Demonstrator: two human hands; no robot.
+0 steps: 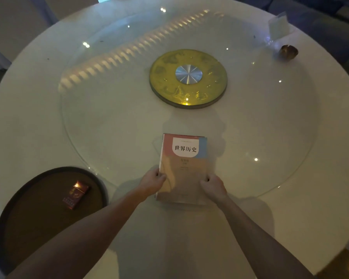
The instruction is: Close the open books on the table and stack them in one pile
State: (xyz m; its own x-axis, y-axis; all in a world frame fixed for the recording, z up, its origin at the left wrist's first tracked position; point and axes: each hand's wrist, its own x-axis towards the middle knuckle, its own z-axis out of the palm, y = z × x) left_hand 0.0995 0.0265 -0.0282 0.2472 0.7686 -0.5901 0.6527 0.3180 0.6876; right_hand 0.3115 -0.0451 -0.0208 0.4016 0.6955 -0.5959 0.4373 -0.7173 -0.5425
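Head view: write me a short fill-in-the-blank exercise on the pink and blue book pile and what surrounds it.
1. The left hand and right hand grip the pink and blue book pile at its ____ end.
2. The top cover is ____.
3. The red cigarette pack lies on a dark round ____.

Missing words: near; closed; tray

Both bare arms outstretched, left hand (pixel 153 179) and right hand (pixel 212 185) curled, gripping

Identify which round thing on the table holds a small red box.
The dark round tray at the near left edge holds the red box. The gold disc at the centre bears only a silver hub.
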